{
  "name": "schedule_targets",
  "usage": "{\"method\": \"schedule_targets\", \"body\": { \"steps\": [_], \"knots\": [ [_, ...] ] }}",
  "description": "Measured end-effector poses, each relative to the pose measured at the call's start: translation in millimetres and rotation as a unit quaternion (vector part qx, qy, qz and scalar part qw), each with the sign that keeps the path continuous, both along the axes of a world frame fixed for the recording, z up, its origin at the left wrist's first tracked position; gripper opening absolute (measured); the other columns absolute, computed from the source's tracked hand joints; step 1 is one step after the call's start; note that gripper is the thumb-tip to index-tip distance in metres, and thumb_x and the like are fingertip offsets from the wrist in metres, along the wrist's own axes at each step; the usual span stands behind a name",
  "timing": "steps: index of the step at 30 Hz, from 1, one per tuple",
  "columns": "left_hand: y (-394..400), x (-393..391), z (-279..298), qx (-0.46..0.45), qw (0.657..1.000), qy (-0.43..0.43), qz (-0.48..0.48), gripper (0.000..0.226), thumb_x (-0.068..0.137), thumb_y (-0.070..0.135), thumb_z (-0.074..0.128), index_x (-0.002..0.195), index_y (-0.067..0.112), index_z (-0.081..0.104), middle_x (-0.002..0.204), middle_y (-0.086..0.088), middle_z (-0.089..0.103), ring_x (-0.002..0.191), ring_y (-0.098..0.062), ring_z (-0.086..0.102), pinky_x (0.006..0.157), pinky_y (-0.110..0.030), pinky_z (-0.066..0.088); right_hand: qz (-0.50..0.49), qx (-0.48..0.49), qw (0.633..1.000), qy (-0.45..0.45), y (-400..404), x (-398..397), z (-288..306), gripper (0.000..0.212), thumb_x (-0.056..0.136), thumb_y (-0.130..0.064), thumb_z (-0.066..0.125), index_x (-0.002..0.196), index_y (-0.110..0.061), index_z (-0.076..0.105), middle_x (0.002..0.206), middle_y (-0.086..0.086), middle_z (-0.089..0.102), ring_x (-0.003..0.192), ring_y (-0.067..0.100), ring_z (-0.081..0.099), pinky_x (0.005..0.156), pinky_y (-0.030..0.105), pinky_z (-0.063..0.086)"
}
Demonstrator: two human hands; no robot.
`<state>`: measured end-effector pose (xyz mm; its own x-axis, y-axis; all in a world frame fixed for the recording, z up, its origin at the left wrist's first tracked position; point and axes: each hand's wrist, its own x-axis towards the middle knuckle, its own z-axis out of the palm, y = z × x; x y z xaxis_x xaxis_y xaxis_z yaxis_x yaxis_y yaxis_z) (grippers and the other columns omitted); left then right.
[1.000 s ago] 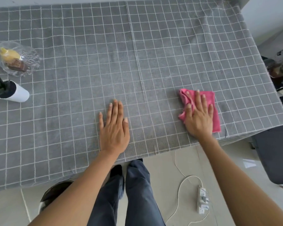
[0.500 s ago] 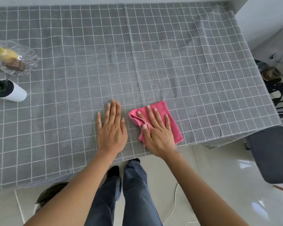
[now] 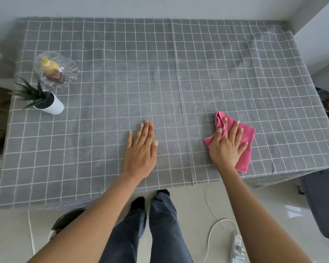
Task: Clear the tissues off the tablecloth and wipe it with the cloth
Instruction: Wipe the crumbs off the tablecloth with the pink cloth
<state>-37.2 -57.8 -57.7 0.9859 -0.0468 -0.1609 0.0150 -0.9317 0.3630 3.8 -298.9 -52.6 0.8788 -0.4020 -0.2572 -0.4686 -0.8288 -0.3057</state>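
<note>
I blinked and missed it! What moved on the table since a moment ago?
The right hand slid the pink cloth back out to the right, away from the left hand; half a second ago they lay side by side. The left hand stayed flat on the tablecloth. The glass dish and potted plant stayed put.

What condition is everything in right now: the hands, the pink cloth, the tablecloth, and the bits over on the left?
Left hand: flat on the tablecloth, fingers straight.
Right hand: pressing the cloth, fingers spread.
Cloth: partly bunched at its far left corner, lying near the front edge.
Tablecloth: spread out, no tissues showing.
Glass dish: upright, holding food.
Plant pot: upright.
</note>
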Motion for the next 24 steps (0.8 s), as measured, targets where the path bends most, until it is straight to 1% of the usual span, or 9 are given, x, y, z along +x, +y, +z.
{"method": "schedule_targets", "body": {
  "steps": [3, 6, 9, 12, 15, 17, 19, 21, 24],
  "knots": [
    [47, -1, 0, 0.006, 0.999, 0.0, 0.04, 0.053, 0.103, 0.033, 0.012, 0.149, 0.022, -0.012, 0.158, 0.006, -0.013, 0.145, -0.007, -0.015, 0.119, -0.039, -0.011, -0.05, 0.007, 0.999, -0.019, 32, -5, 0, 0.051, 0.1, -0.049, 0.004, 0.15, -0.042, -0.002, 0.161, -0.006, -0.012, 0.147, 0.016, -0.013, 0.116, 0.049, -0.013],
    [98, -4, 0, 0.038, 0.997, -0.002, 0.068, 0.053, 0.103, 0.033, 0.013, 0.15, 0.019, -0.008, 0.16, 0.004, -0.008, 0.146, -0.009, -0.012, 0.12, -0.042, -0.008, -0.04, 0.022, 0.999, -0.02, 57, -5, 1, 0.051, 0.1, -0.047, 0.005, 0.15, -0.043, -0.001, 0.161, -0.005, -0.012, 0.147, 0.016, -0.014, 0.116, 0.051, -0.013],
    [135, -9, 2, 0.058, 0.994, -0.001, 0.092, 0.056, 0.099, 0.037, 0.008, 0.151, 0.018, -0.002, 0.159, 0.005, -0.005, 0.146, -0.008, -0.008, 0.119, -0.043, -0.008, 0.048, 0.023, 0.998, -0.016, 91, -14, 1, 0.051, 0.1, -0.047, 0.005, 0.149, -0.044, -0.006, 0.16, -0.006, -0.014, 0.147, 0.015, -0.016, 0.114, 0.049, -0.015],
    [147, -13, 2, 0.056, 0.995, 0.0, 0.083, 0.057, 0.098, 0.038, 0.005, 0.151, 0.021, -0.004, 0.158, 0.009, -0.009, 0.145, -0.005, -0.011, 0.12, -0.045, -0.006, 0.155, 0.025, 0.987, -0.019, 136, -24, 1, 0.049, 0.1, -0.047, 0.004, 0.146, -0.045, -0.012, 0.159, -0.006, -0.016, 0.146, 0.015, -0.019, 0.115, 0.049, -0.017],
    [145, -13, 0, 0.064, 0.994, -0.01, 0.088, 0.056, 0.099, 0.036, 0.006, 0.152, 0.021, -0.004, 0.158, 0.009, -0.009, 0.146, -0.006, -0.011, 0.12, -0.046, -0.004, 0.277, 0.026, 0.96, -0.011, 188, -33, 0, 0.051, 0.098, -0.05, -0.001, 0.148, -0.043, -0.014, 0.158, -0.006, -0.021, 0.144, 0.018, -0.025, 0.113, 0.049, -0.02],
    [145, -14, 0, 0.063, 0.994, -0.011, 0.088, 0.057, 0.099, 0.036, 0.008, 0.152, 0.02, -0.002, 0.159, 0.008, -0.008, 0.146, -0.007, -0.01, 0.12, -0.046, -0.003, 0.345, 0.034, 0.938, -0.017, 214, -41, 0, 0.053, 0.097, -0.051, -0.002, 0.149, -0.042, -0.01, 0.158, -0.007, -0.019, 0.144, 0.016, -0.025, 0.113, 0.048, -0.022],
    [146, -14, 0, 0.061, 0.995, -0.015, 0.084, 0.057, 0.099, 0.035, 0.008, 0.153, 0.02, 0.0, 0.159, 0.008, -0.007, 0.146, -0.007, -0.009, 0.12, -0.045, -0.002, 0.376, 0.041, 0.925, -0.027, 217, -42, -1, 0.053, 0.097, -0.049, 0.0, 0.148, -0.044, -0.007, 0.16, -0.01, -0.012, 0.145, 0.013, -0.021, 0.114, 0.044, -0.021],
    [146, -14, 0, 0.056, 0.995, -0.015, 0.081, 0.057, 0.099, 0.035, 0.009, 0.153, 0.02, 0.0, 0.159, 0.008, -0.007, 0.146, -0.006, -0.009, 0.12, -0.045, -0.002, 0.391, 0.033, 0.919, -0.039, 199, -36, -3, 0.05, 0.098, -0.049, 0.001, 0.147, -0.048, -0.009, 0.16, -0.012, -0.01, 0.146, 0.011, -0.018, 0.116, 0.042, -0.019],
    [147, -15, 0, 0.058, 0.995, -0.017, 0.08, 0.056, 0.099, 0.036, 0.008, 0.153, 0.02, 0.0, 0.159, 0.008, -0.006, 0.146, -0.007, -0.009, 0.12, -0.044, -0.004, 0.343, -0.002, 0.939, -0.038, 151, -15, -4, 0.05, 0.095, -0.054, -0.009, 0.144, -0.051, -0.019, 0.159, -0.013, -0.014, 0.146, 0.013, -0.017, 0.117, 0.043, -0.014]
  ]
}}
